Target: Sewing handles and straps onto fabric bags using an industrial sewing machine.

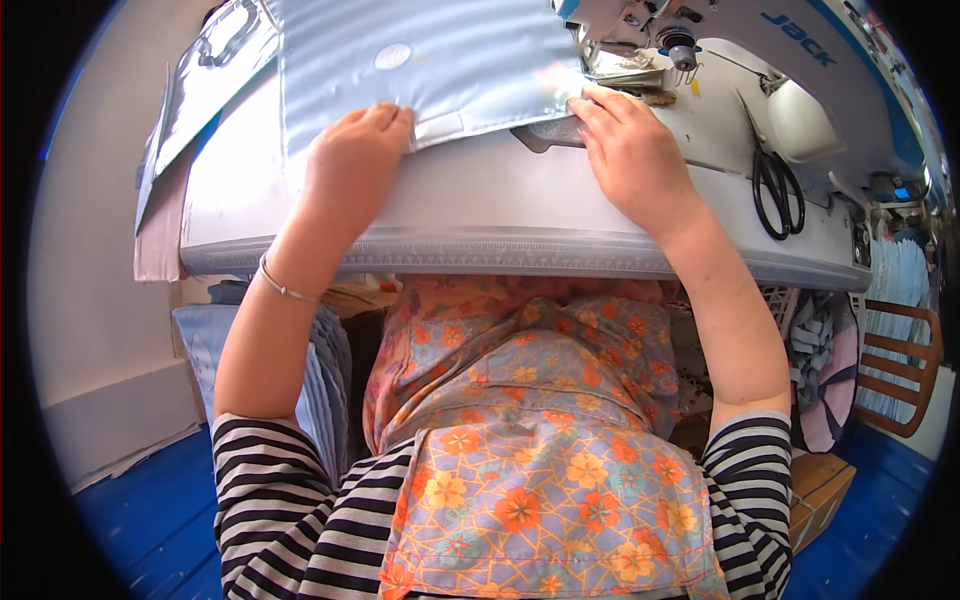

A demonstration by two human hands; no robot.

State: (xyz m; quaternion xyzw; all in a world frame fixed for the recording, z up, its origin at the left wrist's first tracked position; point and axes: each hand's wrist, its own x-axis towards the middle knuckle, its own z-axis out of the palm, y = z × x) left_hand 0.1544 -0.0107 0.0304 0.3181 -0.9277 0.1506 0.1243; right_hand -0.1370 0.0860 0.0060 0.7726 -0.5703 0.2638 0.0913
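Observation:
A pale blue, shiny sheet of fabric or film (480,60) lies on the sewing table, with a small round whitish patch and a pale rectangular label at its near edge. My left hand (358,160) is closed over that near edge, left of the label, fingers together; its thumb is hidden. At the sheet's near right corner, my right hand (635,150) has its fingertips closed on the edge, just short of the sewing machine's needle area (680,50). Part of a dark-edged plate (550,135) shows from under the sheet.
Black-handled scissors (777,190) lie on the right of the table, beside the sewing machine (820,70). A ruler strip (520,255) runs along the table's front edge. Silvery sheets (215,75) are at the far left. Folded blue fabric (325,370) hangs below, left of my apron.

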